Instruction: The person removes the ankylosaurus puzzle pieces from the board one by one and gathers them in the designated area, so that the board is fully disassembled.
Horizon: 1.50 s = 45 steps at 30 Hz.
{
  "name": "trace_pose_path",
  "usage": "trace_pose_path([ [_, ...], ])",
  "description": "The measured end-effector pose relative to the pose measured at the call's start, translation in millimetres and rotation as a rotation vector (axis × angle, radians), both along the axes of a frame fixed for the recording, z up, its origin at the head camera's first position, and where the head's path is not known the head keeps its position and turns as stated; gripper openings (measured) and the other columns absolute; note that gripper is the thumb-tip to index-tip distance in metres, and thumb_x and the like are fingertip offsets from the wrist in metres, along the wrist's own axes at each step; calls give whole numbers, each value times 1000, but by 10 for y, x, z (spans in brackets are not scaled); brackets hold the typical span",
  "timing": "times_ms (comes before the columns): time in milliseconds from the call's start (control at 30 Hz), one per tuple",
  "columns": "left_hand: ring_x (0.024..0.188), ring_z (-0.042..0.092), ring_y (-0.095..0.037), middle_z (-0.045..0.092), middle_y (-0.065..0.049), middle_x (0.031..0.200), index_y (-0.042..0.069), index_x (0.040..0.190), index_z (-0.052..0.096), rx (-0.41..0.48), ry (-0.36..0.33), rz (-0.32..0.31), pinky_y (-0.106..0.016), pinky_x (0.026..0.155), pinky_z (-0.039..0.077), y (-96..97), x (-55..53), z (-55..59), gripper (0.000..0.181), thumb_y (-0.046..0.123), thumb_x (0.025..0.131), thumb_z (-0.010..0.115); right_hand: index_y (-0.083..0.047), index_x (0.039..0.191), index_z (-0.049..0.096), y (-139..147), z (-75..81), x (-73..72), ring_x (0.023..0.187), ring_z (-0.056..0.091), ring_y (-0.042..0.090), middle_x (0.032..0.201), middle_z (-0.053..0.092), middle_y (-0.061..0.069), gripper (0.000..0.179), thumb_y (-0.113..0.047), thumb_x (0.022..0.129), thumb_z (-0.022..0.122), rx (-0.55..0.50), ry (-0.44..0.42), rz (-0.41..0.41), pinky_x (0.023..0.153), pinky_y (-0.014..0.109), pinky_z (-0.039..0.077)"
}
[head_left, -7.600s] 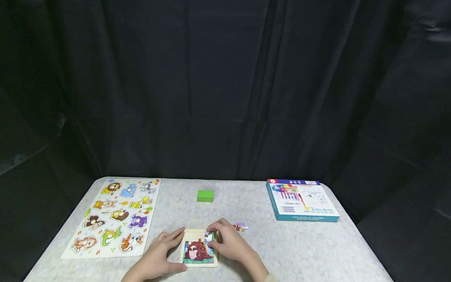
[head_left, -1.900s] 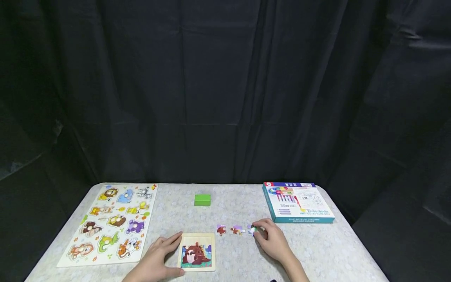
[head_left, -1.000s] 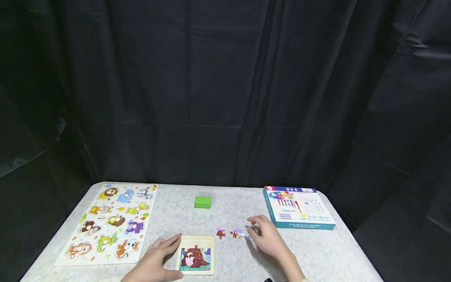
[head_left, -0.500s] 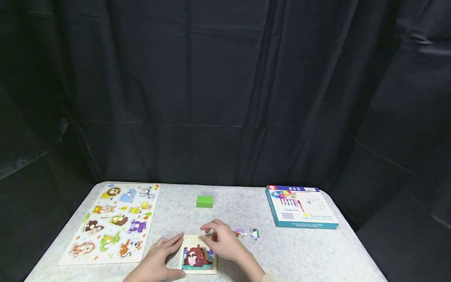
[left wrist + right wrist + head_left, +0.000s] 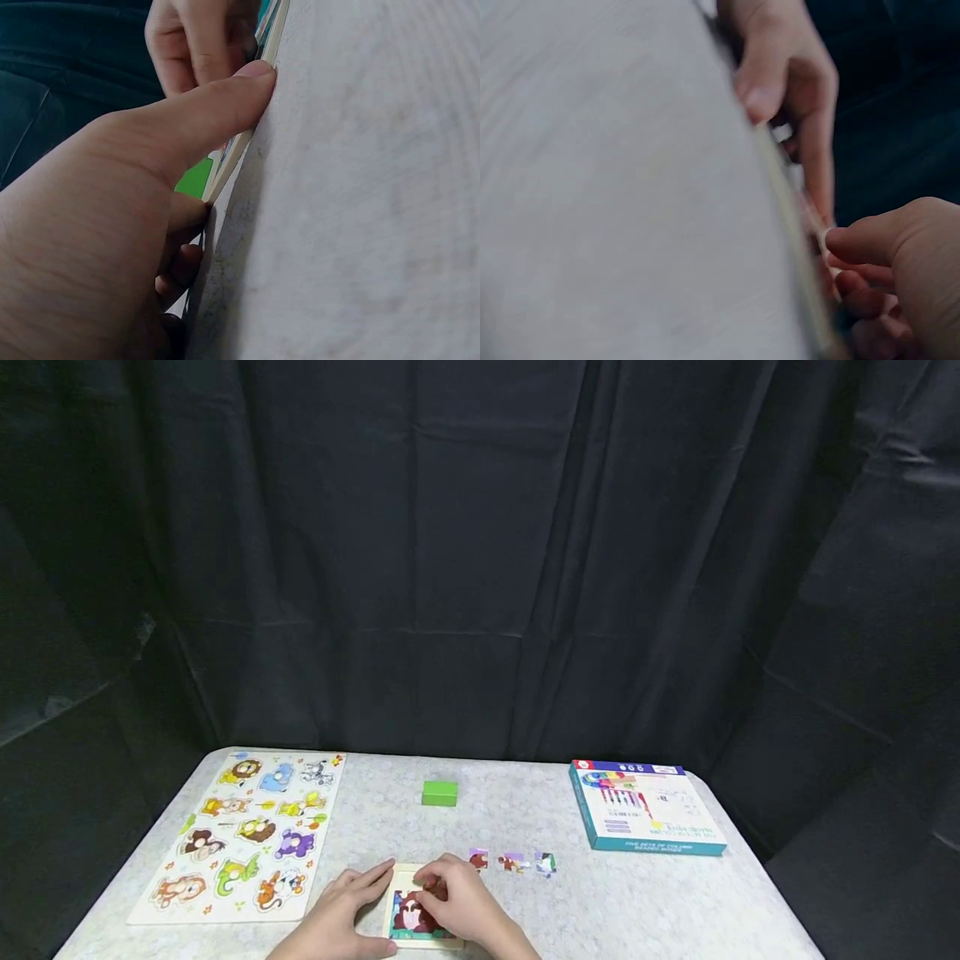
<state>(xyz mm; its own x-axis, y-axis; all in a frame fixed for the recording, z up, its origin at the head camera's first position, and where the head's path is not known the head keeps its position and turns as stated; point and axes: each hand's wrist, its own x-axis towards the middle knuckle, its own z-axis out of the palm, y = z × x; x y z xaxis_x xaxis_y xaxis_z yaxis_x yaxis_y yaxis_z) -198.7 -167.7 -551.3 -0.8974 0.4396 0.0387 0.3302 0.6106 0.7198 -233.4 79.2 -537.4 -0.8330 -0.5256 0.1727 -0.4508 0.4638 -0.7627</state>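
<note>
Near the table's front edge lies a square wooden puzzle tray (image 5: 397, 893), with a brown animal picture (image 5: 408, 912) in its lower part. My left hand (image 5: 341, 914) holds the tray along its left side, thumb at the near corner and forefinger at the far one. Over the tray's right half is my right hand (image 5: 461, 902), fingers bent and thumb tip low over the brown pieces. Whether it pinches a piece is hidden. To the right lie three loose jigsaw pieces in a row: a brown-purple one (image 5: 477, 859), another brown-purple one (image 5: 512, 862) and a white-green one (image 5: 546, 863).
A large animal puzzle board (image 5: 247, 839) covers the table's left side. Behind the tray stands a green block (image 5: 439, 793). At the back right lies a flat teal-edged box (image 5: 648, 810). Black cloth (image 5: 480, 568) hangs behind the table.
My right hand has let go of the white-green piece and moved left to the tray, then lower over the pictured pieces. My left hand has stayed on the tray's left side.
</note>
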Motion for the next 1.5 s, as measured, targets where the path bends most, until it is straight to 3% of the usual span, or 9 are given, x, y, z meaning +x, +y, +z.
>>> trace_pose_path([
  [333,107,43,-2,45,-4,167,7,157,53,-6,-25,7,-29,89,41,13,10,13,99,53,77,90,-11,111,84,-2,-63,19,71,48,-4,93,66,-8,17,-18,97,78,24,31,-3,63,18,46],
  [567,108,44,-3,46,-5,167,5,155,53,-15,11,8,-30,91,42,3,30,41,99,50,76,92,-15,111,85,-52,-64,39,72,45,-4,89,60,-12,16,-18,97,78,51,62,3,64,17,43],
  [833,110,45,-4,46,-7,166,3,153,55,-9,25,5,-31,91,42,9,27,39,97,48,76,92,-13,111,85,-88,30,86,74,45,-3,89,60,-12,16,-15,97,77,120,46,-7,66,17,43],
  [1000,111,45,-4,46,-7,166,2,153,55,-7,36,3,-31,92,42,10,29,24,98,49,75,93,-11,111,84,-129,67,118,73,46,-5,87,65,-12,17,-11,95,77,178,82,14,66,17,44],
  [1233,110,45,-4,46,-7,166,2,153,55,-10,40,1,-31,91,41,7,30,23,98,50,76,92,-9,106,84,-126,-6,96,62,44,-4,71,56,-15,16,-8,93,76,37,-14,30,56,17,41],
  [1500,110,44,-3,46,-7,166,3,154,54,-11,40,6,-33,93,41,-1,28,24,99,51,76,92,-8,103,81,-130,1,108,63,45,-5,72,53,-15,13,-5,91,77,7,-10,10,60,16,42],
])
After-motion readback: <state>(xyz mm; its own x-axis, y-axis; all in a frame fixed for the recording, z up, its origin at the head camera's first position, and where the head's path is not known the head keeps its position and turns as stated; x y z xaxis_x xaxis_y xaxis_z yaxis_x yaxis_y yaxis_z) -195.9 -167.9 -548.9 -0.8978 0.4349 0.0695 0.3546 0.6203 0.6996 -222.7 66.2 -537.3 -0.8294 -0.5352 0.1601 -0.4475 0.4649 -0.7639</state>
